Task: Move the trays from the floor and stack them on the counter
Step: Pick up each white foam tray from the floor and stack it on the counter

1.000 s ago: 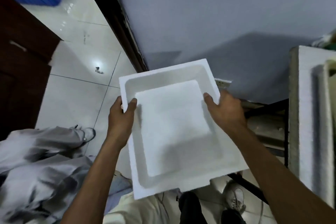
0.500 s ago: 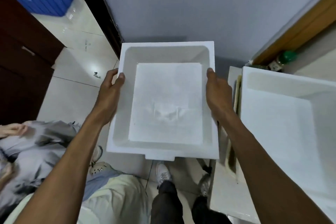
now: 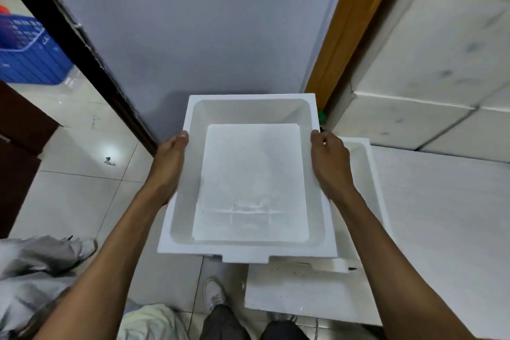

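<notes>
I hold a white foam tray (image 3: 249, 182) level in front of me, open side up. My left hand (image 3: 169, 165) grips its left rim and my right hand (image 3: 329, 165) grips its right rim. The tray hangs partly over the left end of the white counter (image 3: 441, 215). Below its right side a second white foam tray (image 3: 364, 179) rests on the counter, mostly hidden by the held tray and my right arm.
A grey wall panel (image 3: 207, 36) stands straight ahead, with a wooden post (image 3: 345, 36) to its right. White tiled wall rises behind the counter. A blue crate (image 3: 24, 55) sits far left on the tiled floor. Grey cloth (image 3: 33, 262) lies at lower left. My shoes show below.
The tray has been raised and levelled, then carried right, over the counter's left end and over the tray lying there. Both hands kept their grip on its rims.
</notes>
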A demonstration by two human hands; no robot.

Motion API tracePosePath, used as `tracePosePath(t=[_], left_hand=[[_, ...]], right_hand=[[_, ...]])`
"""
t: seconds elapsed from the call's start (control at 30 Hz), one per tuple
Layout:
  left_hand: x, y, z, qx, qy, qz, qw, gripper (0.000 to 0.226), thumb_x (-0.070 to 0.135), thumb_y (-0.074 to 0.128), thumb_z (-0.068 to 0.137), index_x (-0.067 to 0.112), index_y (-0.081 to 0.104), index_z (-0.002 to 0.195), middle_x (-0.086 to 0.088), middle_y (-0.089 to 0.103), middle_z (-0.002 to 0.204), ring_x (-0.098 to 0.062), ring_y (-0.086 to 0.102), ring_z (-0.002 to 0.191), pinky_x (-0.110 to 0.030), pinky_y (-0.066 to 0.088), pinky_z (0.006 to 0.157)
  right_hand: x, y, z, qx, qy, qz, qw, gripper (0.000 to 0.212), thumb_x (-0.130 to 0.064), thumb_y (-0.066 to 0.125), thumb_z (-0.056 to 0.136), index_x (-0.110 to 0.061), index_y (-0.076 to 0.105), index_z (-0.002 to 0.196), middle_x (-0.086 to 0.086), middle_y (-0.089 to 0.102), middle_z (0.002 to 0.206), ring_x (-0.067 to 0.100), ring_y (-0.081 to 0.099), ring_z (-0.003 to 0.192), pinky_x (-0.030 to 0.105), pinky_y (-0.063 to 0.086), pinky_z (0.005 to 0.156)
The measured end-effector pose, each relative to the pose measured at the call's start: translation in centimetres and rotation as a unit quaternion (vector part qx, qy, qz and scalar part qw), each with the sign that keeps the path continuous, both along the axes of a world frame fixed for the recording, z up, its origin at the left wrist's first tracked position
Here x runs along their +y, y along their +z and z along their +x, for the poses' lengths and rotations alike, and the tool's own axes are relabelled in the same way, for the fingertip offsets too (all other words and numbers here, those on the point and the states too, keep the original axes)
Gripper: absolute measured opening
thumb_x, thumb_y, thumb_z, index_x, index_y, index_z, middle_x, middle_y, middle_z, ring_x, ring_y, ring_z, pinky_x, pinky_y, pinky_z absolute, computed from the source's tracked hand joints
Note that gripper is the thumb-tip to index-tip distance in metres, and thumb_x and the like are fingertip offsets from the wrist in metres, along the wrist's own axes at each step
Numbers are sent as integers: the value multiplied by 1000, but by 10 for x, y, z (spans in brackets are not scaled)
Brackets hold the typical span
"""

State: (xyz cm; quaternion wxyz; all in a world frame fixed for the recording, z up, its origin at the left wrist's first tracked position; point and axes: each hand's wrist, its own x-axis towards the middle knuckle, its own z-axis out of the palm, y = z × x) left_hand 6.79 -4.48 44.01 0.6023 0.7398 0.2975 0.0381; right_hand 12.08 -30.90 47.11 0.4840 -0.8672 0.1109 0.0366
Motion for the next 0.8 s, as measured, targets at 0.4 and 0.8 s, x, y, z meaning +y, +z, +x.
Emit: tracePosePath(t=[0.4,0.8], left_hand=[[-135,4,40,14,-41,-6,999,38,40,42,101,11,66,109,-7,67,111,-24,61,103,-33,44,89],[-196,-32,43,67,-14,53,996,42,43,36,104,8,60,104,-5,59,97,-20,53,89,-33,40,81]], right_hand=[[-142,1,17,15,-61,-26,998,40,-35,41,100,1,58,97,1,56,80,10,48,66,26,35,55],[-195,-22,38,38,-45,1,998,31,-37,45,99,-11,61,106,-9,58,84,0,51,71,18,37,59]])
